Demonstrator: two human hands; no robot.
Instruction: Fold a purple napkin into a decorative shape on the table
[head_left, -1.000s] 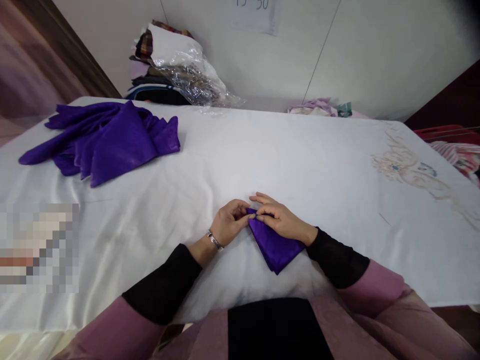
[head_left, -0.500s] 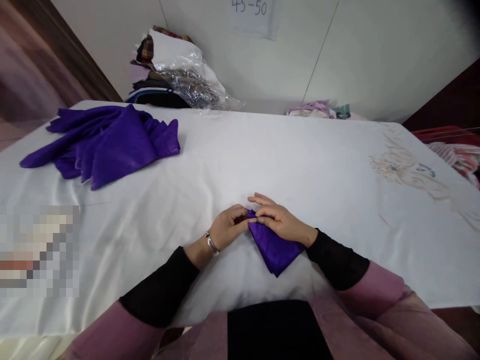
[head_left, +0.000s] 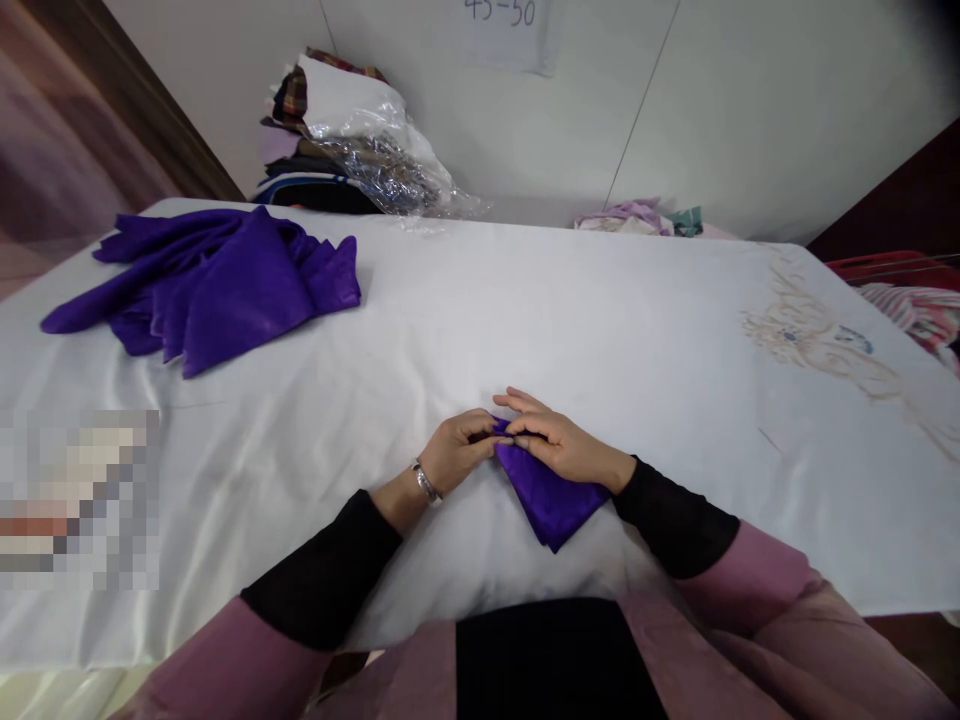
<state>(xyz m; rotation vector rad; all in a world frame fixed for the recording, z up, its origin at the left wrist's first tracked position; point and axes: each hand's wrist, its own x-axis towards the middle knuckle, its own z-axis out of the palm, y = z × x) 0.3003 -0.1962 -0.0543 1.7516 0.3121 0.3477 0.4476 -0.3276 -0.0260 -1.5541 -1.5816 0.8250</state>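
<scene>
Left hand point(head_left: 459, 455) and right hand point(head_left: 566, 447), thumbs and fingers pinched closed on the far-left corner of the folded purple cloth point(head_left: 553, 508), near middle of the white table point(head_left: 517, 310). Grip almost unchanged over one second, suggesting fine work at one spot. Far left: purple heap point(head_left: 240, 290).

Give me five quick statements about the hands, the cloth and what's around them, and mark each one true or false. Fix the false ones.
1. The left hand and the right hand both touch the folded purple cloth. True.
2. The bracelet is on the right wrist. False: the silver bracelet is worn on the left one.
3. A larger purple heap lies farther left, apart from both hands. True.
4. The floral embroidery is at the left end of the tablecloth. False: the embroidery is toward the right end of the white tablecloth.
5. The person's sleeves end in black cuffs. True.
</scene>
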